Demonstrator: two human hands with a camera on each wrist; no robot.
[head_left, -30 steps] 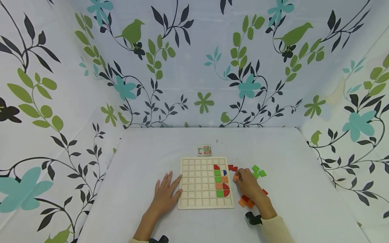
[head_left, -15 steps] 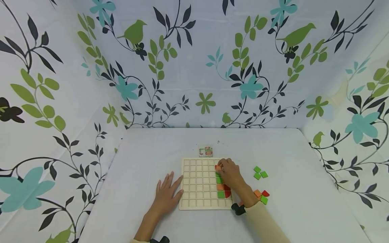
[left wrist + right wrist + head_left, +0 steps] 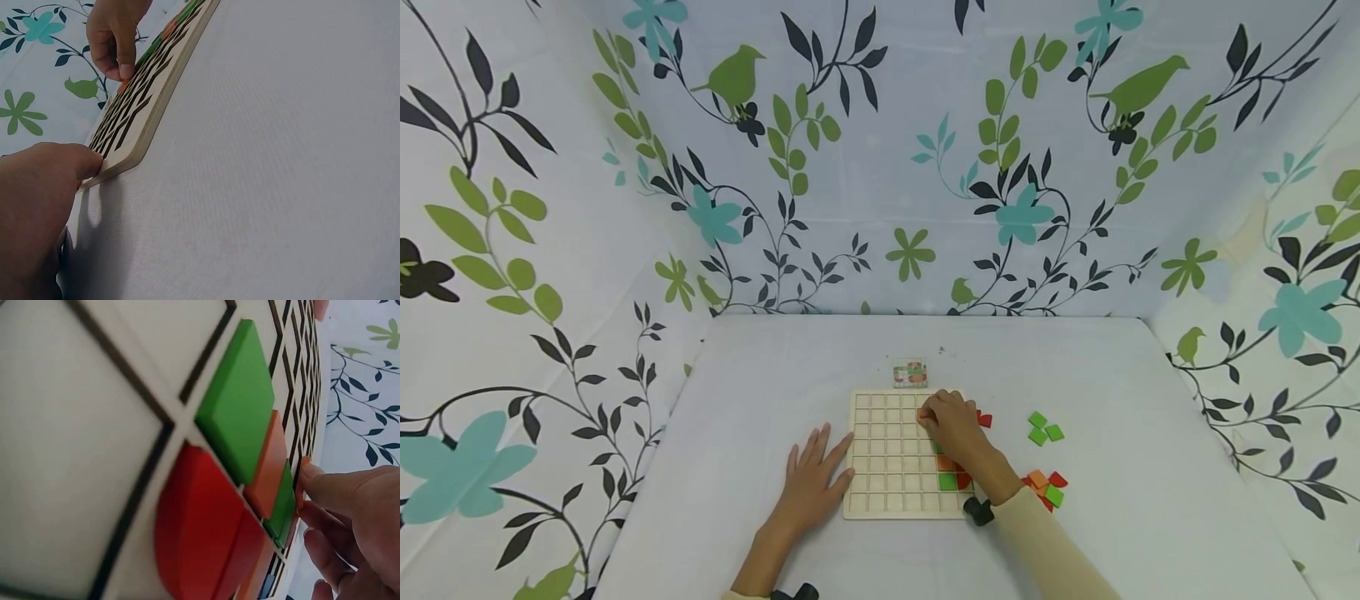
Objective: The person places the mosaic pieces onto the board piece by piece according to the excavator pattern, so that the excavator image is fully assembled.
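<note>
A wooden grid board (image 3: pixel 880 467) lies on the table, with colored tiles set in cells near its right side. My left hand (image 3: pixel 808 483) lies with fingers extended, fingertips at the board's left edge; its thumb touches the rim in the left wrist view. Over the upper right cells, my right hand (image 3: pixel 955 425) pinches a small orange tile (image 3: pixel 305 472) between thumb and fingers, right at the grid. Nearer the right wrist camera sit a green square tile (image 3: pixel 240 406) and red curved pieces (image 3: pixel 194 519) in cells. My right hand partly covers the filled cells in the head view.
Beyond the board's far edge lies a small pattern card (image 3: pixel 910 372). Loose green tiles (image 3: pixel 1037 436) lie to the right, red pieces (image 3: pixel 984 420) beside the board, and a mixed pile of orange, red and green tiles (image 3: pixel 1054 496) near my right sleeve. A patterned cloth backs the table.
My right hand has carried the orange tile from the right of the board onto its upper right part, then slightly farther left. My left hand stays at the board's edge.
</note>
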